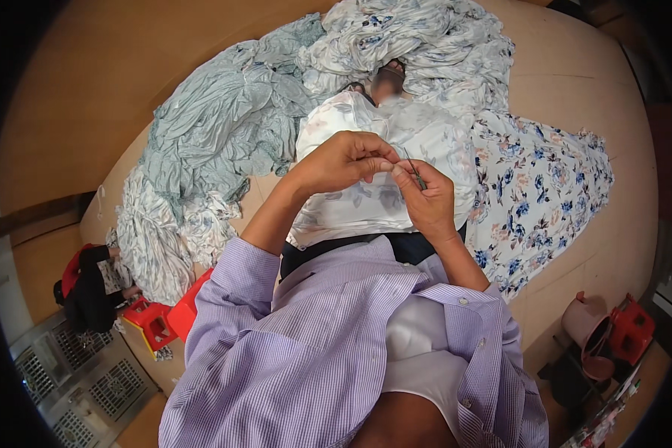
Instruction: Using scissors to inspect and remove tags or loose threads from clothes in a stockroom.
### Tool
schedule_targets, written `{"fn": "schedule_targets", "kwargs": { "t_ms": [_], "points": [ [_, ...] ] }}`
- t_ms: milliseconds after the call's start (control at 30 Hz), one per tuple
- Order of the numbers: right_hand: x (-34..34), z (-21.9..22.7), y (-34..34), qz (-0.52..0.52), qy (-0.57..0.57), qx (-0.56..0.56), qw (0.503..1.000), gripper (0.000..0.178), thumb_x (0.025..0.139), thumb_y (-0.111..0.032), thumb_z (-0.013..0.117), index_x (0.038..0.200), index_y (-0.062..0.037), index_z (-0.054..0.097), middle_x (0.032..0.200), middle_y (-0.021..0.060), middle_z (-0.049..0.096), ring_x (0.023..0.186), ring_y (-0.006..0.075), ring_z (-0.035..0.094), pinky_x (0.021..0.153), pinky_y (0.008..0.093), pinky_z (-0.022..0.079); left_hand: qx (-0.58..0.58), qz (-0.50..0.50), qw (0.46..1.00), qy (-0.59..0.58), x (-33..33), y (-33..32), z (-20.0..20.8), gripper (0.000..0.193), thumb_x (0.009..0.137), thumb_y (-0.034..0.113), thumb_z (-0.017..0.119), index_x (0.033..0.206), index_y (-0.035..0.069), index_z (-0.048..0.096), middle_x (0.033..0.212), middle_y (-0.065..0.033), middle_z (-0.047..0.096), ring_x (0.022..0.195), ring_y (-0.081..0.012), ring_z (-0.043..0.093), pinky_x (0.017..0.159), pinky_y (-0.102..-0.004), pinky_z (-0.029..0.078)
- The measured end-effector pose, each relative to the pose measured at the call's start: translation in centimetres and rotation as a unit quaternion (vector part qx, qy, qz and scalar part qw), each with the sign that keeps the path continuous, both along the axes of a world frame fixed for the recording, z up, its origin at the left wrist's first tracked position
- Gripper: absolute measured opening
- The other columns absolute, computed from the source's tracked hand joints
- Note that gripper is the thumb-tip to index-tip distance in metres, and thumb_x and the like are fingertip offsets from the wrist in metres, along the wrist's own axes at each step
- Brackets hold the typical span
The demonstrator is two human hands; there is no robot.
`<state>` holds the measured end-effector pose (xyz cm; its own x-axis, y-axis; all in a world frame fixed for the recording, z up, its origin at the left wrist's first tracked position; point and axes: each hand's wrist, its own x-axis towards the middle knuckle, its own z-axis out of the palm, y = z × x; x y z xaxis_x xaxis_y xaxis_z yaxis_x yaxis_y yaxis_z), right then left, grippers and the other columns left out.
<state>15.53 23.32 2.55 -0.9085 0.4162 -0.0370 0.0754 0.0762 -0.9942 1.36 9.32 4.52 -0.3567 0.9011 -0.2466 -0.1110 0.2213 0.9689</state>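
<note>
My left hand (345,162) and my right hand (428,200) meet at the fingertips above my lap. In the right hand is a small, dark, slender tool (420,180) with a thin tip pointing up; most of it is hidden by the fingers. The left thumb and forefinger are pinched together next to the right thumb. Whatever lies between them is too small to make out. A white cloth with pale flowers (351,213) covers my lap under both hands.
Heaped around are a grey-green cloth pile (216,123), white floral cloth (440,37) and a spread white cloth with blue flowers (534,187). Red stools (151,322) and another person (89,287) are at left. A pinkish bucket (586,321) and red stool (632,328) stand right.
</note>
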Motion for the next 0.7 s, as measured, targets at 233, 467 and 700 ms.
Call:
{"fn": "schedule_targets", "kwargs": {
  "t_ms": [233, 467, 700],
  "points": [
    [-0.2, 0.5, 0.3, -0.007, -0.036, -0.052, 0.998, 0.012, 0.087, -0.008, 0.065, 0.094, 0.0018, 0.067, 0.072, -0.0023, 0.058, 0.061, 0.0048, 0.044, 0.056, 0.0161, 0.035, 0.001, 0.113, 0.986, 0.125, 1.0, -0.2, -0.2, 0.007, 0.091, 0.004, 0.057, 0.096, 0.002, 0.062, 0.089, -0.0038, 0.063, 0.07, -0.0092, 0.052, 0.063, -0.0211, 0.042],
    [-0.3, -0.4, 0.4, -0.018, -0.031, -0.103, 0.994, 0.011, 0.087, -0.008, 0.065, 0.094, 0.0004, 0.067, 0.069, -0.003, 0.056, 0.058, 0.0042, 0.041, 0.053, 0.0161, 0.032, 0.068, 0.189, 0.973, 0.112, 1.6, 0.5, -0.1, 0.009, 0.09, 0.003, 0.057, 0.098, 0.002, 0.061, 0.089, -0.0041, 0.063, 0.074, -0.0098, 0.052, 0.064, -0.0223, 0.041],
    [-0.3, -0.6, 0.4, -0.022, -0.032, -0.142, 0.989, 0.013, 0.088, -0.012, 0.064, 0.093, 0.0, 0.067, 0.066, -0.0037, 0.054, 0.057, 0.0042, 0.04, 0.053, 0.0165, 0.031, 0.011, 0.056, 0.992, 0.11, 1.0, 0.6, 0.0, 0.015, 0.089, 0.0, 0.058, 0.103, 0.001, 0.063, 0.088, -0.0021, 0.063, 0.074, -0.008, 0.053, 0.066, -0.0191, 0.041]
  ]
}}
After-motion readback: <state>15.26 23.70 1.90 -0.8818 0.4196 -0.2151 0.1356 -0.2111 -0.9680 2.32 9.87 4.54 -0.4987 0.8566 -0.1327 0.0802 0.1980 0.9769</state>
